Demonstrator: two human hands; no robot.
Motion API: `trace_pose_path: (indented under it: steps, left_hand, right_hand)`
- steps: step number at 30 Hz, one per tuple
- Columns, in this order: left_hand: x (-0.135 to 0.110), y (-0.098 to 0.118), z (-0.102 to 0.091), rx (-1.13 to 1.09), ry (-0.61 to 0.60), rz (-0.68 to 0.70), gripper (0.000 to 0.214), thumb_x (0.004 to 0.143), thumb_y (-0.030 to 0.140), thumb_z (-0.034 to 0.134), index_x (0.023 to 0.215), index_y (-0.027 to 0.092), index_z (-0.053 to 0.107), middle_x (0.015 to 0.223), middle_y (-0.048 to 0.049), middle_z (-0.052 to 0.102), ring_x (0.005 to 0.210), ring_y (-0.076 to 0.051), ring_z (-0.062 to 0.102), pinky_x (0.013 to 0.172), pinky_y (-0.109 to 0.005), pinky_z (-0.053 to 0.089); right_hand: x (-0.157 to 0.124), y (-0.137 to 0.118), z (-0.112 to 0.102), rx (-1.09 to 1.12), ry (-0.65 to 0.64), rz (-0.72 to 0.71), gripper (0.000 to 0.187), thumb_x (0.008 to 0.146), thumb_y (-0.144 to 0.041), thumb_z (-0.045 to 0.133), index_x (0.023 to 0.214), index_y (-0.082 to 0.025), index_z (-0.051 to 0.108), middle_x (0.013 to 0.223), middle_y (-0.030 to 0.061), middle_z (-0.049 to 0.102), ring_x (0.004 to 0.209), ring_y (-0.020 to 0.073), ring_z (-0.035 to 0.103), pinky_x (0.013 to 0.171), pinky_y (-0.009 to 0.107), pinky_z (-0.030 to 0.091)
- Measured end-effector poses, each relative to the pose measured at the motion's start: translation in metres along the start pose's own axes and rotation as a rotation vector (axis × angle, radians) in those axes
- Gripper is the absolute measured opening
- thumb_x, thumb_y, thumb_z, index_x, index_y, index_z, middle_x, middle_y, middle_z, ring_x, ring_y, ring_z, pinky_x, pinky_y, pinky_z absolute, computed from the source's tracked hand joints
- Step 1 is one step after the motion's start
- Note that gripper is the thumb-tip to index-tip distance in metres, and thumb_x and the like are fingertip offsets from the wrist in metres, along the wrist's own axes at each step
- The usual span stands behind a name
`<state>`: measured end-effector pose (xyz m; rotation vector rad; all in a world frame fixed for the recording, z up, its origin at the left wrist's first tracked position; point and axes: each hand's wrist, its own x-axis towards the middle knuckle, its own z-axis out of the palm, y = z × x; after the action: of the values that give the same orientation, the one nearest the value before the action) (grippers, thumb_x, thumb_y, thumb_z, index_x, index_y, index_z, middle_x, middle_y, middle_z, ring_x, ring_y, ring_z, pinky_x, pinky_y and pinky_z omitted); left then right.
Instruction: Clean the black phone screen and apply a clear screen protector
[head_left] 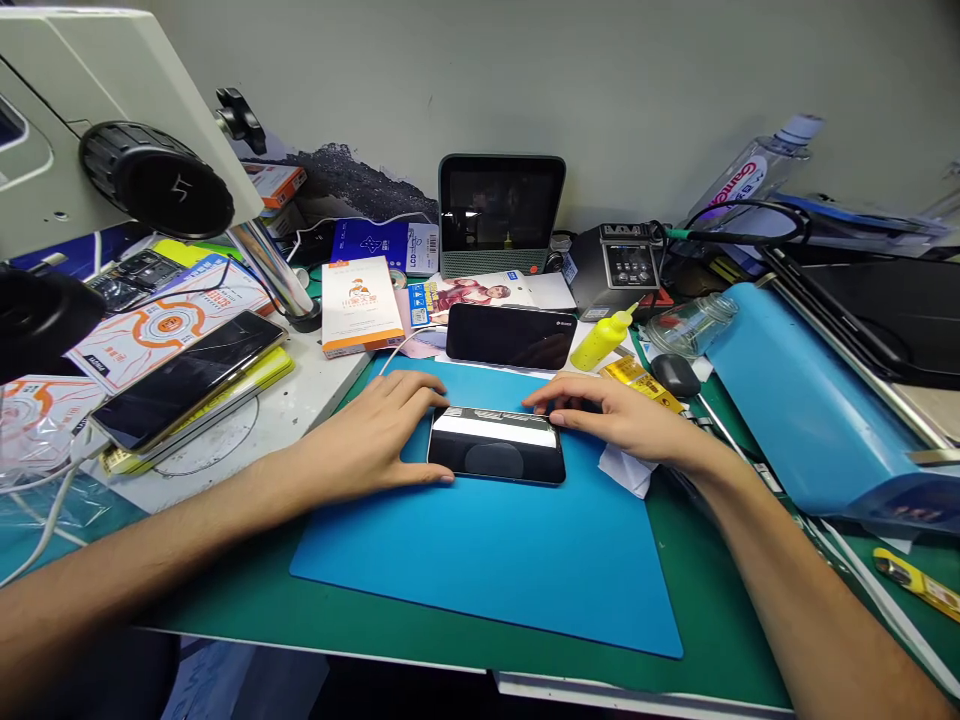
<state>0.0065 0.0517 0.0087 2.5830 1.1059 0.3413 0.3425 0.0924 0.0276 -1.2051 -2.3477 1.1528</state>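
Note:
A black smartphone (496,458) lies flat, screen up, on a blue work mat (495,560). My left hand (375,440) grips its left end, thumb at the near corner and fingers over the far corner. My right hand (626,415) rests at the phone's far right edge, fingertips pressed down on the top of the screen. A white tissue (626,470) sits under my right wrist.
A second dark phone (510,335) lies behind the mat beside a yellow squeeze bottle (600,342). A microscope (90,130) stands at left over another phone (184,378). A glass jar (690,325), a rolled blue mat (802,400), a soldering station (622,265) and boxes crowd the back.

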Motion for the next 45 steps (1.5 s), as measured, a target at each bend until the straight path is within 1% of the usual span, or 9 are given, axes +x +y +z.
trace_pose_path:
  steps: [3,7,10,19,26,36,38,42,45]
  left_hand:
    - [0.0,0.0,0.0,0.007,-0.002,0.005,0.064,0.091,0.069,0.068,0.13,0.02,0.055,0.144,-0.0149,0.056,0.135,-0.036,0.053,0.114,-0.056,0.046]
    - [0.0,0.001,0.0,-0.019,0.014,0.001,0.062,0.091,0.067,0.07,0.13,0.021,0.056,0.144,-0.0143,0.057,0.135,-0.036,0.054,0.114,-0.056,0.046]
    - [0.0,0.001,0.0,-0.027,0.022,-0.001,0.062,0.09,0.067,0.071,0.13,0.021,0.057,0.143,-0.0142,0.058,0.134,-0.036,0.054,0.114,-0.056,0.046]
    - [0.001,0.0,-0.002,-0.015,0.009,0.014,0.065,0.089,0.066,0.073,0.133,0.021,0.056,0.143,-0.014,0.057,0.133,-0.036,0.055,0.114,-0.055,0.047]
    - [0.001,0.0,-0.002,-0.003,0.001,0.01,0.066,0.09,0.067,0.071,0.135,0.021,0.055,0.143,-0.0142,0.057,0.134,-0.036,0.054,0.114,-0.055,0.046]
    - [0.001,0.001,-0.001,-0.003,0.015,0.007,0.064,0.089,0.067,0.071,0.13,0.021,0.055,0.141,-0.0147,0.058,0.134,-0.036,0.054,0.114,-0.054,0.046]
    - [0.0,0.0,0.0,-0.015,0.026,0.005,0.062,0.089,0.066,0.073,0.129,0.022,0.056,0.14,-0.0141,0.058,0.133,-0.035,0.055,0.114,-0.054,0.047]
    - [0.0,0.0,0.001,-0.029,0.04,0.009,0.062,0.088,0.066,0.073,0.128,0.022,0.056,0.141,-0.014,0.058,0.133,-0.036,0.055,0.113,-0.054,0.047]
    - [0.0,-0.001,0.001,-0.018,0.03,0.011,0.062,0.089,0.067,0.072,0.129,0.022,0.056,0.141,-0.0142,0.058,0.132,-0.036,0.055,0.113,-0.054,0.047]
  right_hand:
    - [0.0,0.0,-0.002,-0.002,-0.003,0.005,0.036,0.096,-0.047,0.064,0.12,-0.025,0.079,0.116,0.0063,0.078,0.107,0.0257,0.07,0.096,0.04,0.053]
    - [0.004,-0.001,0.006,-0.016,0.069,0.038,0.038,0.095,-0.05,0.065,0.117,-0.023,0.079,0.106,0.0067,0.079,0.093,0.0241,0.071,0.082,0.037,0.055]
    - [0.007,-0.001,0.014,-0.044,0.125,0.043,0.036,0.096,-0.05,0.063,0.117,-0.024,0.079,0.11,0.0074,0.078,0.093,0.0243,0.07,0.078,0.036,0.053]
    - [0.007,-0.007,0.032,-0.14,0.231,-0.025,0.028,0.099,-0.047,0.064,0.114,-0.027,0.077,0.1,0.0053,0.072,0.09,0.0227,0.065,0.08,0.035,0.048]
    - [0.006,-0.009,0.038,-0.259,0.227,-0.098,0.032,0.098,-0.05,0.067,0.12,-0.028,0.073,0.097,0.0037,0.065,0.085,0.0209,0.063,0.075,0.033,0.047]
    - [0.004,-0.019,0.047,-0.293,0.17,-0.143,0.046,0.093,-0.057,0.073,0.129,-0.029,0.069,0.117,0.0091,0.066,0.111,0.0295,0.064,0.093,0.044,0.053]
    - [0.005,-0.02,0.048,-0.265,0.171,-0.144,0.041,0.096,-0.056,0.069,0.128,-0.029,0.07,0.118,0.0093,0.066,0.112,0.0295,0.064,0.094,0.045,0.053]
    - [0.007,-0.019,0.054,-0.22,0.26,-0.113,0.027,0.105,-0.045,0.055,0.117,-0.027,0.072,0.112,0.0085,0.067,0.106,0.0264,0.065,0.094,0.044,0.052]
    - [0.008,-0.018,0.058,-0.25,0.273,-0.103,0.026,0.102,-0.045,0.062,0.119,-0.028,0.071,0.112,0.008,0.065,0.104,0.0262,0.064,0.093,0.044,0.052]
